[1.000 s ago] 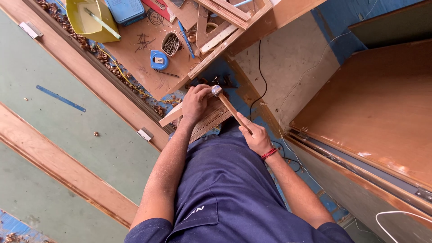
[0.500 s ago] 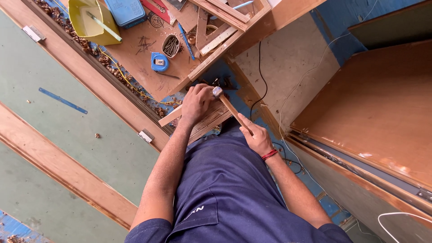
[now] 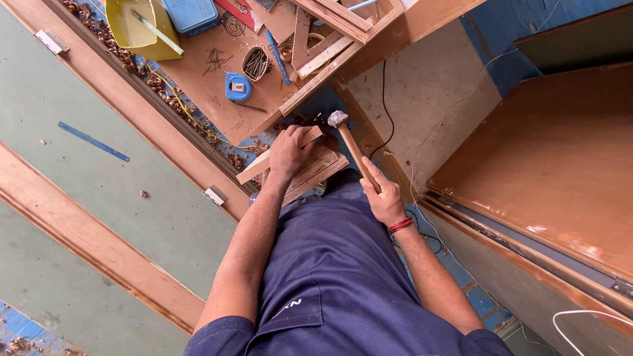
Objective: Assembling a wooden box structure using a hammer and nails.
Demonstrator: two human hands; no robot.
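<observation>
- Woodshop clutter fills the view from above: a brown board (image 3: 217, 79) serves as a work surface at the top, with green panels (image 3: 132, 191) and long wooden rails (image 3: 86, 244) running diagonally on one side and a large brown cabinet panel (image 3: 554, 165) on the other.
- Right hand (image 3: 382, 194) is clenched round the wooden handle of a hammer (image 3: 353, 148); the metal head sits raised at the far end of the handle, just beyond the left hand's fingers and apart from the wood.
- Left hand (image 3: 290, 151) presses down on a wooden strip (image 3: 277, 157), fingers curled over its far end; the strip lies across a stack of ribbed wooden pieces (image 3: 320, 171) that rests just beside the hammer handle.
- Beyond the left hand's grip lie a blue tape measure (image 3: 237, 87), a small round tin of nails (image 3: 254, 63), loose nails scattered on the board and a blue pen (image 3: 277, 56).
- Farther off are a yellow tray (image 3: 128, 29) holding a stick, a blue box (image 3: 191, 14) cut off by the top edge, and a pile of wooden offcuts (image 3: 330, 33).
- Black cable (image 3: 384, 105) trails down past the hammer head over the pale floor.
- Person's navy shirt (image 3: 343, 283) and forearms hide whatever lies under the near ends of the strip and the stack.
- Whether a nail stands under the fingers is too small to make out.
</observation>
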